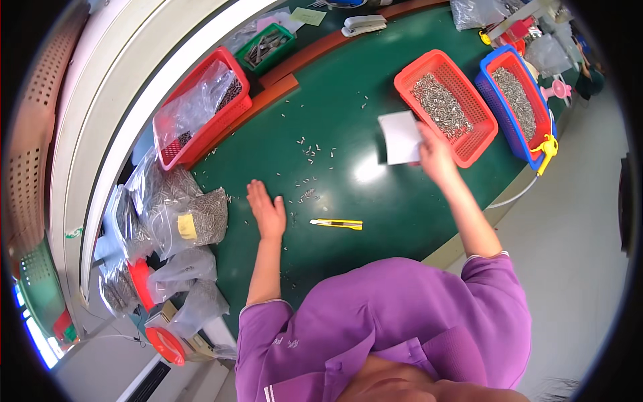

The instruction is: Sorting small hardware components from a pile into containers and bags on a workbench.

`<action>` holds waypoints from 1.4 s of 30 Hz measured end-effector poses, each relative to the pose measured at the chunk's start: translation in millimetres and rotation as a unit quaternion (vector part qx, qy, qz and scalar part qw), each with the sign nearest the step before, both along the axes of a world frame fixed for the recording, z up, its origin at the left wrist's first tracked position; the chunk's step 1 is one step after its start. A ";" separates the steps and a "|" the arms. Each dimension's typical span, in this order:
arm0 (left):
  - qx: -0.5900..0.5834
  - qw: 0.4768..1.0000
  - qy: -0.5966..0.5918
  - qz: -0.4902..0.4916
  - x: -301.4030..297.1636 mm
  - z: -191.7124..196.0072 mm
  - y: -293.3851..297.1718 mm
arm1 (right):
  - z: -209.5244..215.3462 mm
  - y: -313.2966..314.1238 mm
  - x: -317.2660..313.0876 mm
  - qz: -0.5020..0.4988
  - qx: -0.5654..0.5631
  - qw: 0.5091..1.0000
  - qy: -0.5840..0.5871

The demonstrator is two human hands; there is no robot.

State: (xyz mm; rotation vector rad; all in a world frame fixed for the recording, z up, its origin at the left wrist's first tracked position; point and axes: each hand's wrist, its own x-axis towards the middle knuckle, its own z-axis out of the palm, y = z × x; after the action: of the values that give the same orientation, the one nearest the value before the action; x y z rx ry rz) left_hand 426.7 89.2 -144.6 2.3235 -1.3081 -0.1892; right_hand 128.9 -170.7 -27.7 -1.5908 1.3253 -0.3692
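My left hand [267, 213] lies on the green tabletop [348, 87] with its fingers stretched out, holding nothing. To its right, small metal pins [308, 194] are scattered over the table, some in a loose cluster. My right hand [437, 154] grips the edge of a white card [400, 137], held beside a red perforated basket [406, 79]. A heap of similar small metal pieces [441, 104] fills part of that basket. Between my arms, a yellow utility knife [337, 224] rests on the table, apart from both hands.
At the far right stands a blue basket [487, 84] with a red one inside. Clear bags of metal pieces [204, 218] crowd the left edge. Behind them are a red bin [166, 153] and a green bin [284, 48]. A stapler [364, 25] sits at the back.
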 end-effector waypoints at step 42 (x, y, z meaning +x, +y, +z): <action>-0.248 0.921 0.167 -0.249 -141.7 137.3 -140.6 | -5.4 -20.7 -38.9 -0.151 0.182 0.902 -0.361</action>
State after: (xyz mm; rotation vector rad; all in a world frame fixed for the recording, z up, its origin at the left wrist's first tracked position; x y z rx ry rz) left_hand 285.0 -51.4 -7.3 1.4379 -1.5269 -0.3504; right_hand 90.0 -191.5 -33.1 -0.8002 0.9676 -0.7663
